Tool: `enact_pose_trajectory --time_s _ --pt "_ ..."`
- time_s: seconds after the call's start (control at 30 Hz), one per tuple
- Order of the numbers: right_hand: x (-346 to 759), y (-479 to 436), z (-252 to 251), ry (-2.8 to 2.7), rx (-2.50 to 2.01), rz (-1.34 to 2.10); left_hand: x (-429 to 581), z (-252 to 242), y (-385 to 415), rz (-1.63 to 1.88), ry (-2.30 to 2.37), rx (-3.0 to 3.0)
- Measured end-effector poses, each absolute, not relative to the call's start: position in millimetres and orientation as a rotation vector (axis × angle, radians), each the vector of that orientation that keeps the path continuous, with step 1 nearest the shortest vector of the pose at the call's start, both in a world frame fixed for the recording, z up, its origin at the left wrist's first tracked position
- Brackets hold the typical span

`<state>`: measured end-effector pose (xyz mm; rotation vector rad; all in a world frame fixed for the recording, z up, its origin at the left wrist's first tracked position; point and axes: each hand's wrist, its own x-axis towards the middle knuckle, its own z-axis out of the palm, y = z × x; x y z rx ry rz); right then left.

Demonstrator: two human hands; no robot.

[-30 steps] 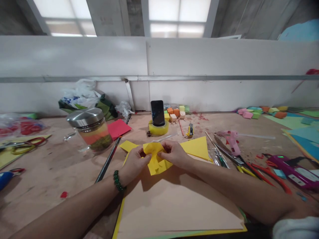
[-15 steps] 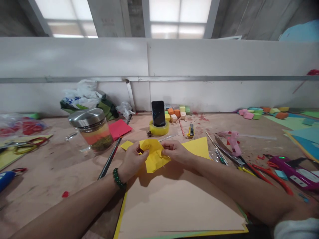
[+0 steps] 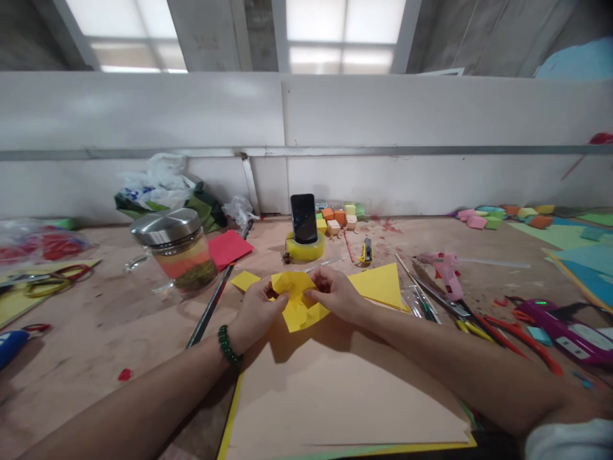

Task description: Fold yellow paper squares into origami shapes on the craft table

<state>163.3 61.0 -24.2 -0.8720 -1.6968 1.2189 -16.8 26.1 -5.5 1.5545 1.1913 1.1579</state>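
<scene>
Both hands hold one creased, partly folded sheet of yellow paper above a stack of pale peach paper. My left hand pinches its left side between thumb and fingers; a green bead bracelet circles that wrist. On the opposite edge, my right hand is closed with its thumb pressed on the paper. Fingertips behind the sheet are hidden. A flat yellow sheet lies behind my right hand, and a small yellow square lies beyond the left one.
Behind the hands, a phone leans in a tape roll. A lidded glass jar stands left. To the right lie a pink glue gun, pliers with red handles and a purple device. Folded paper cubes sit by the wall.
The yellow paper has shifted slightly and its folds look different, with the upper part spread wider. My right fingers have moved a little along its edge. Both hands keep their grip.
</scene>
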Motion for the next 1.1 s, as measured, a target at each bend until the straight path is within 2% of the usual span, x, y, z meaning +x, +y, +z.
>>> enact_pose_trajectory --time_s 0.13,0.33,0.83,1.1 --pt "164 59 -25 -1.852 -0.806 0.872 -16 -3 27 1.117 1.138 1.479" --pt "166 54 -22 -1.991 -0.717 0.742 -16 -5 27 1.099 1.135 1.506" --pt "164 44 -22 -2.000 -0.675 0.593 -18 -9 28 1.099 1.195 1.679" --pt "163 46 -25 -1.967 -0.851 0.804 -19 -10 24 0.955 1.256 2.022"
